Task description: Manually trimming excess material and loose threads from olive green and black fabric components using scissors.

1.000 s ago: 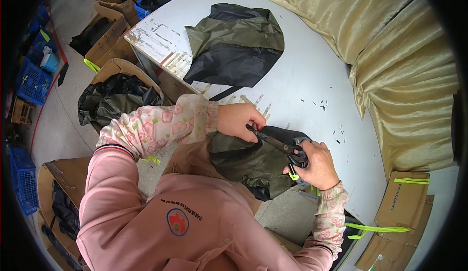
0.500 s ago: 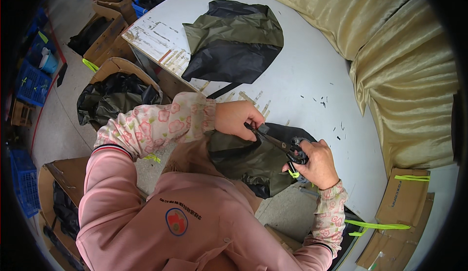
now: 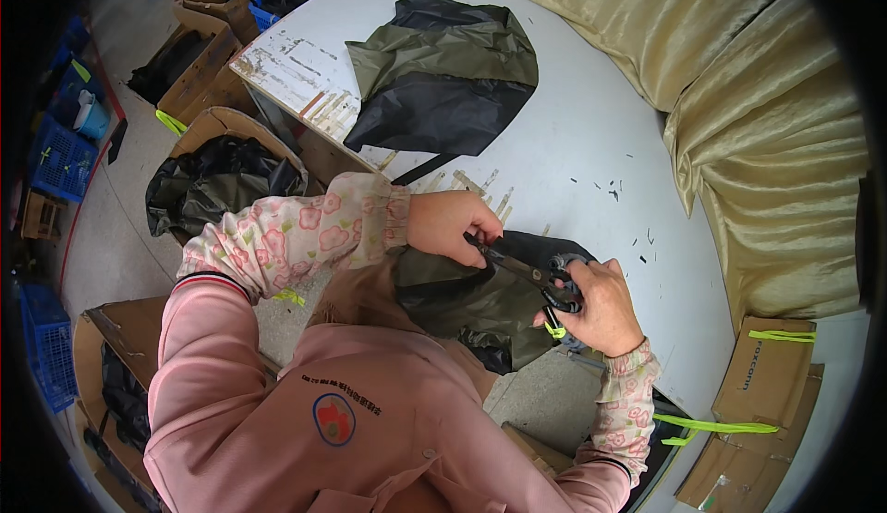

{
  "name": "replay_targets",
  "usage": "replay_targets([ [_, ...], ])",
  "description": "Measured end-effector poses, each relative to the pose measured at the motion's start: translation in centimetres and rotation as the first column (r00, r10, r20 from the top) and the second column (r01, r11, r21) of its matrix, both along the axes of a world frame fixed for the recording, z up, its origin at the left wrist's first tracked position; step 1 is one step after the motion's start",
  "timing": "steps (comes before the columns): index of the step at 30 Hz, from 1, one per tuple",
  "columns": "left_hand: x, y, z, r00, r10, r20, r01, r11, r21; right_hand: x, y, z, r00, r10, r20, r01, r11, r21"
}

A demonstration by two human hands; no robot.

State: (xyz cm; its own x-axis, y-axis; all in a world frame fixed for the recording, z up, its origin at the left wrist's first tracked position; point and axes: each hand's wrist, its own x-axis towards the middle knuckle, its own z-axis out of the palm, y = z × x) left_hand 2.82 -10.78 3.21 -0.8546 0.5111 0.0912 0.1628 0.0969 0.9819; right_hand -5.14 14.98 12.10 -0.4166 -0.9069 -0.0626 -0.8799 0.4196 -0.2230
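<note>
My right hand (image 3: 605, 310) is closed around the dark handles of a pair of scissors (image 3: 536, 276), with a yellow-green tie hanging by them. The scissors point left, their tips close by the fingers of my left hand (image 3: 453, 227). That hand pinches the edge of a black and olive-green fabric piece (image 3: 462, 293), which hangs over the table's front edge towards my lap. The exact bit between my left fingertips is hidden. A second black and olive fabric piece (image 3: 443, 74) lies spread farther back, a black strap (image 3: 425, 171) running from its near edge.
The white table (image 3: 591, 134) has worn tape marks and several small black scraps (image 3: 614, 192). Gold curtains (image 3: 758, 144) border it on the right. Cardboard boxes (image 3: 217, 123) with dark fabric stand left, near blue crates (image 3: 65, 157). More cardboard (image 3: 767, 374) leans at the right.
A small grey bit visible beside the scissor tips earlier no longer shows there. The scissors and my right hand have shifted very slightly; my left hand stays nearly in place.
</note>
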Motion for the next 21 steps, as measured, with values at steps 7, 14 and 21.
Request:
replay_targets([
  [7,0.1,-0.1,0.1,0.999,-0.002,0.035,0.002,1.0,0.012,-0.3,0.5,-0.7,0.999,-0.019,-0.031,0.018,1.0,-0.019],
  [14,0.0,0.2,-0.5,0.999,-0.026,0.034,0.023,0.994,0.103,-0.1,0.5,-0.5,0.999,-0.022,-0.031,0.022,1.0,-0.013],
  [21,0.0,0.2,0.1,0.998,-0.034,0.05,0.033,0.999,0.013,0.2,-0.3,0.2,1.0,-0.005,-0.012,0.005,1.0,0.002],
])
